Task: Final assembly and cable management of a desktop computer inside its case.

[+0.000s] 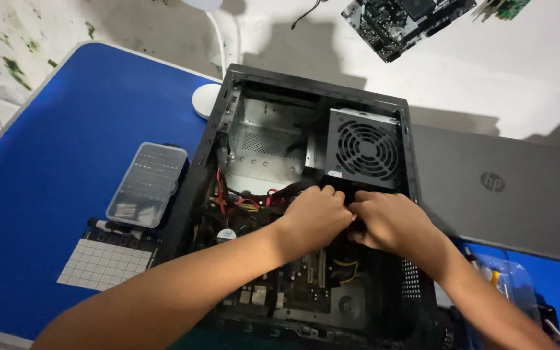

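While both hands (351,220) meet | cables (254,202) lie just left.

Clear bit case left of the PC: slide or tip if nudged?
The clear bit case lies flat and low, so it probably slides rather than tips. It overhangs the grid mat's dark edge, so it may rock. Smooth plastic looks slippery.
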